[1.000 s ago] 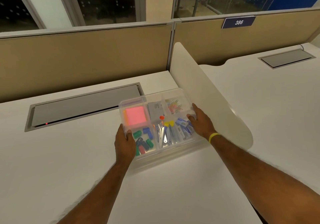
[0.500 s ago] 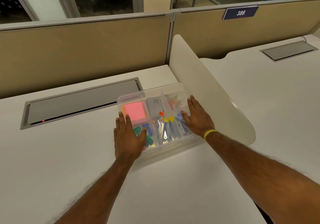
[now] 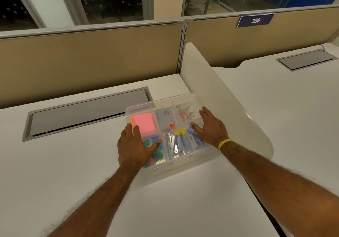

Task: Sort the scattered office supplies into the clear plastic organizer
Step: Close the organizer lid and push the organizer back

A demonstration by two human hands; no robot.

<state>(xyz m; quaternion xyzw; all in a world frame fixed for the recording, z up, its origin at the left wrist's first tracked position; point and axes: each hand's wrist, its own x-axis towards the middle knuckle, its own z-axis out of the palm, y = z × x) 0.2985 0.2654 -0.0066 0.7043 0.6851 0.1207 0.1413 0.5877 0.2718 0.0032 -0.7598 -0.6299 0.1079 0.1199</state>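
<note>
On the desk [image 3: 69, 163], clear organizer [image 3: 176, 164], sign [image 3: 255, 20] reading "386"

- Organizer [image 3: 166, 101]: clear plastic, smooth and glossy, catching light along its walls.
- Counter [image 3: 73, 163]: white, smooth, matt, laminate by the look.
- Sticky notes [image 3: 144, 122]: pink paper, matt.
- Small box [image 3: 165, 116]: grey card, matt.
- Paper clips [image 3: 186, 112]: thin wire with a glossy coloured coating.
- Long pieces [image 3: 173, 143] in the near middle compartment: bright metal, mirror-shiny, some with blue and yellow plastic parts.
- Small green and blue pieces [image 3: 158, 152]: opaque plastic, slight sheen.
- Side screen [image 3: 211, 89]: white, smooth, matt.
- Back partition [image 3: 91, 56]: tan, cloth-like, matt.
- Hatch cover [image 3: 86, 112]: grey, dull metal look.
- Wristband [image 3: 225, 143]: yellow, rubbery, smooth.
</note>
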